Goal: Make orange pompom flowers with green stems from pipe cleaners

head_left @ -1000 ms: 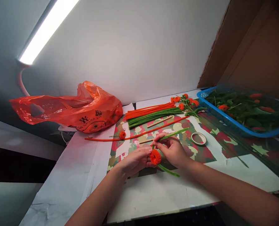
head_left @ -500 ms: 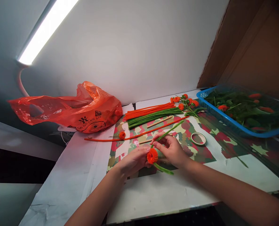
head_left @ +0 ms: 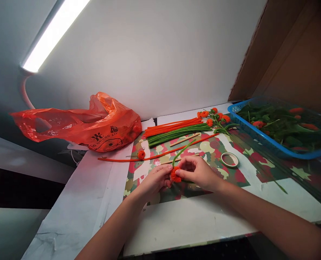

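Both hands meet over the patterned table mat [head_left: 241,177]. My left hand [head_left: 155,181] pinches a small orange pipe-cleaner flower [head_left: 174,174] from the left. My right hand [head_left: 199,172] grips the same flower from the right, fingers curled round its green pipe-cleaner stem [head_left: 181,151]. The stem's free end curves up and away toward the back. Just beyond the hands lie a long orange pipe cleaner [head_left: 160,155] and another small orange flower [head_left: 141,154].
Bundles of orange pipe cleaners [head_left: 173,126] and green pipe cleaners [head_left: 179,133] lie at the back with a wooden stick [head_left: 184,139] and finished orange flowers [head_left: 216,117]. A tape roll [head_left: 229,159] sits right of my hands. A blue basket [head_left: 279,153] is far right, an orange plastic bag [head_left: 95,124] left.
The green stem's long end has swung from pointing right to curving upward. The lower stem piece below the flower is now tucked under my right hand. Both hands shifted slightly away from me.
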Tool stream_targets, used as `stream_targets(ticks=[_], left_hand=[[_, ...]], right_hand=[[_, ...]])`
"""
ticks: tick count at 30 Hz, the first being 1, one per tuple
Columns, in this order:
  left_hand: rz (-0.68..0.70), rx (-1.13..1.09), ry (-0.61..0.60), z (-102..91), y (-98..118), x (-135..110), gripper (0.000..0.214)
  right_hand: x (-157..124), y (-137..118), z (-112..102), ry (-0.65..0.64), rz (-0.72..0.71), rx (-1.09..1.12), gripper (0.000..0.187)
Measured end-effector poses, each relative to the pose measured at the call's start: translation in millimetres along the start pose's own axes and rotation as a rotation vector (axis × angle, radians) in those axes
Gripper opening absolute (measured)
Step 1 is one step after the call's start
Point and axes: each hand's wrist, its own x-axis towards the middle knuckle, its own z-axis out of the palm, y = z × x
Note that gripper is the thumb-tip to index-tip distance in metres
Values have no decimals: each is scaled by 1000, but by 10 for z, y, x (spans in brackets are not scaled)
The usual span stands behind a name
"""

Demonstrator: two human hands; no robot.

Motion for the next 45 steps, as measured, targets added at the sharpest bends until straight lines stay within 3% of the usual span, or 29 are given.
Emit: stream_targets(ticks=[6, 15, 27, 45], left_hand=[[-62, -40, -60, -30, 37, -26, 25], [-83, 174, 94, -9, 54, -54, 32], [34, 396, 99, 0, 86, -71, 35], [129, 405, 174, 61, 60, -67, 29]], right_hand=[[-11, -8, -16, -13, -48, -27, 21], [-20, 2, -1, -18, -62, -58, 18], [-17, 37, -1, -3, -92, -118, 16], [-10, 71, -7, 11, -95, -160, 17]])
